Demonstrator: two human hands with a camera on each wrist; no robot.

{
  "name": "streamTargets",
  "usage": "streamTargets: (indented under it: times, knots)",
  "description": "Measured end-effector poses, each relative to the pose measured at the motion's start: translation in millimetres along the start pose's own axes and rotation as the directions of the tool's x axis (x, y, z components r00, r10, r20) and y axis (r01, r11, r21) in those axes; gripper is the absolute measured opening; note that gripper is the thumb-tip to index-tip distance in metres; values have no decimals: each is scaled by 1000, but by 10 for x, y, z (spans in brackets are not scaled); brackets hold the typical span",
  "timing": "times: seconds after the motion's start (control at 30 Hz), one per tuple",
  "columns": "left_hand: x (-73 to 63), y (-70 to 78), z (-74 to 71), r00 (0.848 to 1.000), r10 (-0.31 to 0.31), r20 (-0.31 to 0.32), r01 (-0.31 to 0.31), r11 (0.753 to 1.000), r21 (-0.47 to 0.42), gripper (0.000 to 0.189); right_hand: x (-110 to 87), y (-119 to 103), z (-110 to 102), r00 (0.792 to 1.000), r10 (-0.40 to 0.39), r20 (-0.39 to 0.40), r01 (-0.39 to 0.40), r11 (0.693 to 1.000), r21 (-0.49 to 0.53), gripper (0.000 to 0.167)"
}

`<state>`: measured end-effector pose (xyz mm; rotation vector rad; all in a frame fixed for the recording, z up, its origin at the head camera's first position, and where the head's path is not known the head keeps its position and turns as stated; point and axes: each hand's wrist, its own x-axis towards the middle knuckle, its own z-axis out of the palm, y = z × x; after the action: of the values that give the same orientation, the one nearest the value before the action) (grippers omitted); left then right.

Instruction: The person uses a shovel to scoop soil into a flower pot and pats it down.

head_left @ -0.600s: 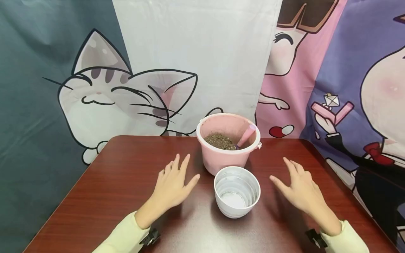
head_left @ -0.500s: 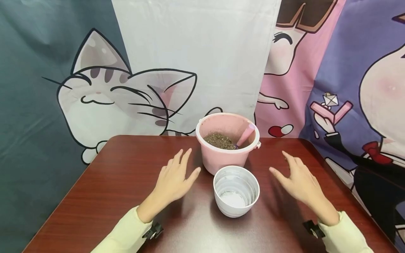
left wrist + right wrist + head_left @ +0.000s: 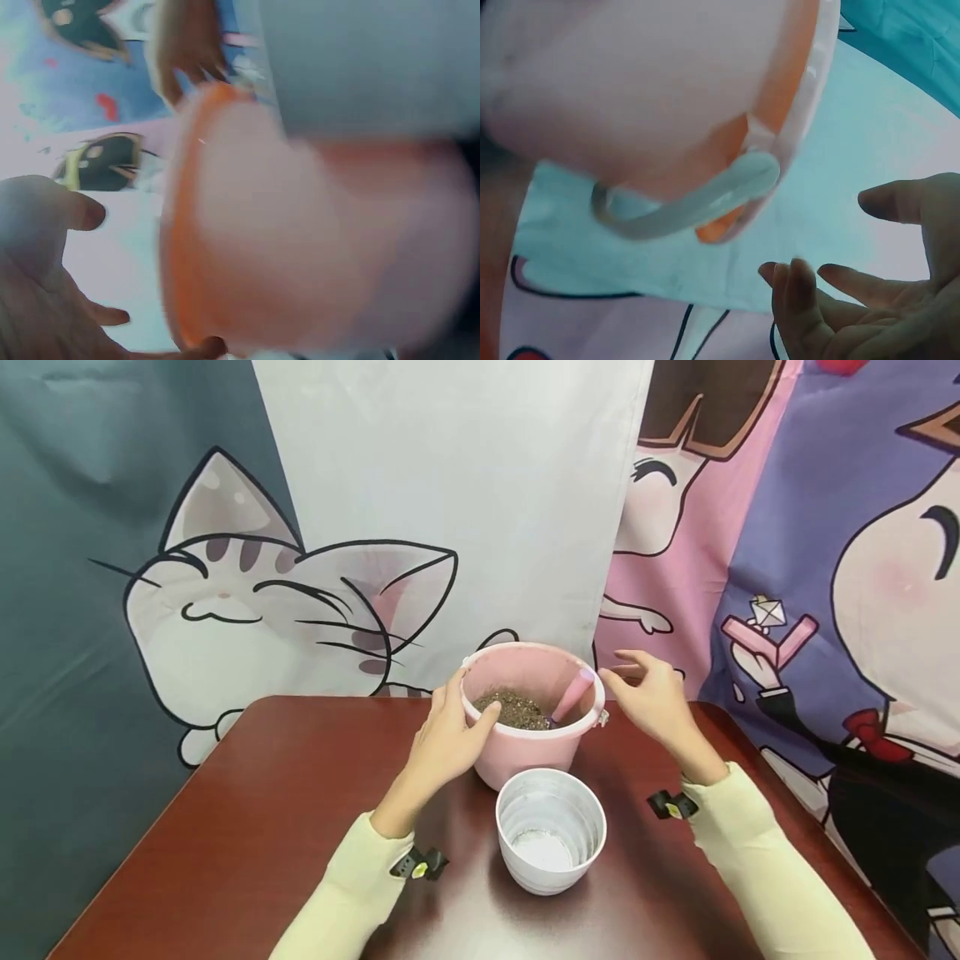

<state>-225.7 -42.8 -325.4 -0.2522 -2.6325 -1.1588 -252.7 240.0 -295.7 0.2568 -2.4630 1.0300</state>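
A pink bucket [image 3: 525,752] stands toward the back of the table with dark, grainy soil [image 3: 512,707] inside. A pink handle [image 3: 572,695] leans against its inner right wall; its lower end is sunk in the soil. My left hand [image 3: 446,739] is at the bucket's left rim, thumb over the near edge and fingers extended; contact is unclear. Just right of the rim, near the pink handle, my right hand [image 3: 651,697] hovers with bent, parted fingers around nothing. In the right wrist view it is apart from the bucket's pale carrying handle [image 3: 697,206].
A white ribbed pot [image 3: 547,881] stands in front of the bucket, a little pale residue at its bottom. Everything rests on a dark red wooden table [image 3: 247,827]. A cartoon-printed cloth [image 3: 465,468] hangs right behind the table's back edge.
Both hands have moved forward and inward from the table's sides to the bucket, the left to its left rim and the right beside its right rim. Bucket and pot stay in place.
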Motion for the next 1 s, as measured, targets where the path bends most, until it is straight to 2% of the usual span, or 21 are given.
streamTargets:
  times: [0.13, 0.3, 0.4, 0.53, 0.7, 0.87, 1.0]
  knots:
    - [40, 21, 45, 999, -54, -2, 54, 994, -97, 76, 77, -16, 95, 998, 41, 50, -42, 999, 15, 48]
    - [117, -93, 137, 996, -94, -13, 89, 973, -214, 73, 81, 19, 173, 992, 74, 103, -73, 997, -14, 44]
    - [164, -169, 150, 994, -112, -12, 105, 960, -260, 73, 99, 17, 219, 990, 69, 121, -67, 998, -18, 44]
    - [221, -222, 93, 994, -114, 6, 110, 946, -306, 72, 145, -28, 266, 992, 48, 119, -45, 998, -32, 46]
    - [281, -238, 44, 993, -107, 41, 115, 934, -337, 71, 204, -96, 297, 993, 34, 109, -29, 998, -46, 50]
    - [333, -243, 36, 995, -90, 52, 102, 938, -332, 70, 255, -122, 354, 986, 28, 163, -26, 1000, -17, 56]
    - [345, -250, 25, 994, -86, 65, 103, 936, -336, 71, 323, -123, 442, 983, 14, 181, -10, 1000, -24, 46]
